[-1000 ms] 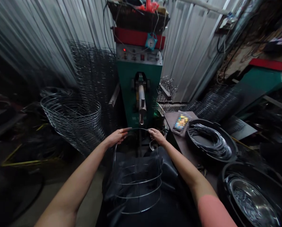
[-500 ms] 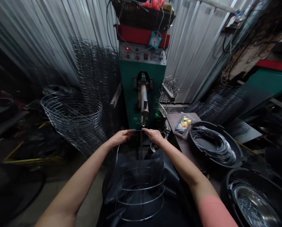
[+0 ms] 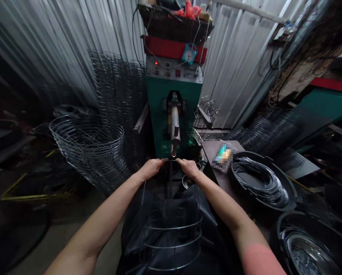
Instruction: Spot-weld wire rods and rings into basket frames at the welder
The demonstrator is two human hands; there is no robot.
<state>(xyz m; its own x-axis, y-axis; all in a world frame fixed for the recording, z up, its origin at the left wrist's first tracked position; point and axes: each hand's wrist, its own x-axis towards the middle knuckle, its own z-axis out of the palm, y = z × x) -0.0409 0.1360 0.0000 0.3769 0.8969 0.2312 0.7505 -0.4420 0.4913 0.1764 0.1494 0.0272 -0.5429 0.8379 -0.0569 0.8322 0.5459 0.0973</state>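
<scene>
A round wire frame (image 3: 173,246) with several rings hangs over the dark apron, its upper end reaching up to both hands. My left hand (image 3: 154,168) is closed on the frame's top wire, just left of the machine's welding tip. On the right side of that tip, my right hand (image 3: 187,167) pinches the same wire. Between the fingertips the wire lies directly under the tip of the metal arm (image 3: 175,126), which sticks out from the green machine (image 3: 156,99). Whether wire and tip touch cannot be made out.
Stacked wire frames (image 3: 87,141) stand at the left. At the right, a small table (image 3: 207,147) bears a plastic packet (image 3: 222,154) and a black tray (image 3: 236,183) of wire rings. Nearer is a black tub (image 3: 279,233) with a metal bowl (image 3: 311,254).
My left hand has moved right, closer to the welding tip, and its fingers have closed further round the wire. The whole view has shifted slightly.
</scene>
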